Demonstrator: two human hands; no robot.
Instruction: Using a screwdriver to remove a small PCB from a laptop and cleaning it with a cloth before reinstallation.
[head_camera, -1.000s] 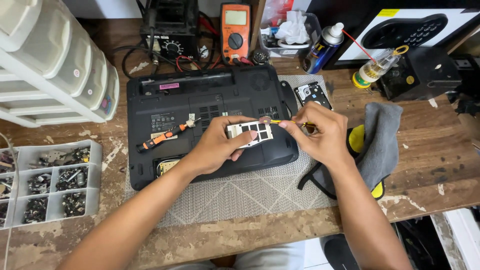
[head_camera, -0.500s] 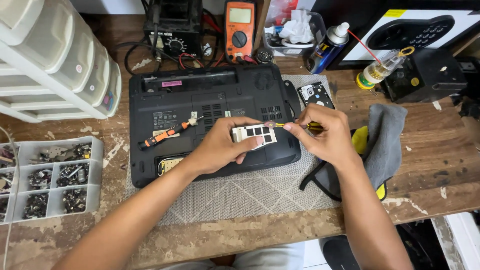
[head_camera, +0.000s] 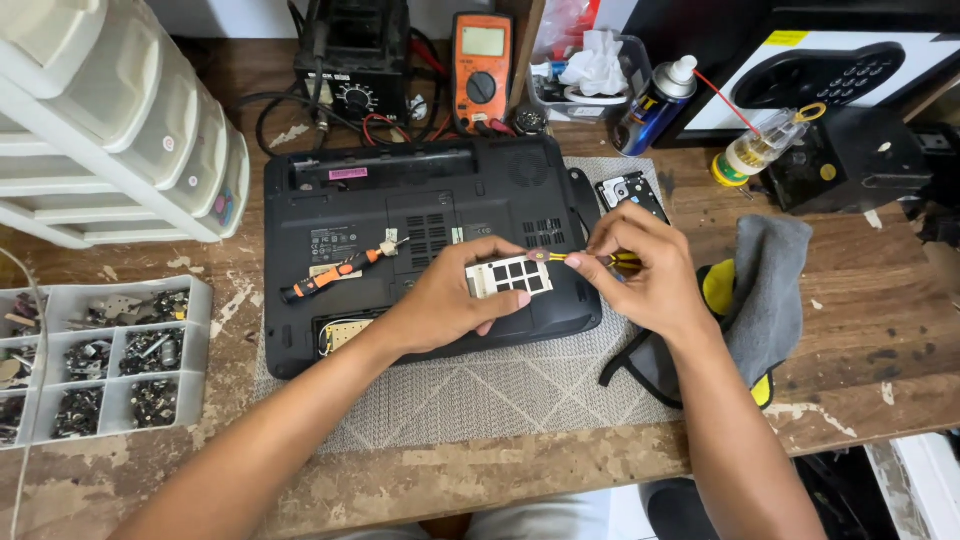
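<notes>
Fingers of the left hand (head_camera: 450, 300) pinch a small white cover (head_camera: 508, 275) mid-frame while the right hand (head_camera: 640, 275) grips a yellow screwdriver (head_camera: 590, 259) lying level, its tip at the cover's right edge

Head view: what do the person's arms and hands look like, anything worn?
Both forearms are bare, with no sleeves in view. The left hand and right hand wear no gloves; no rings, watch or wristband show. Nails are short and unpainted.

Electronics repair workshop: multimeter (head_camera: 482, 70), soldering station (head_camera: 350, 60), screw organiser (head_camera: 95, 360).
</notes>
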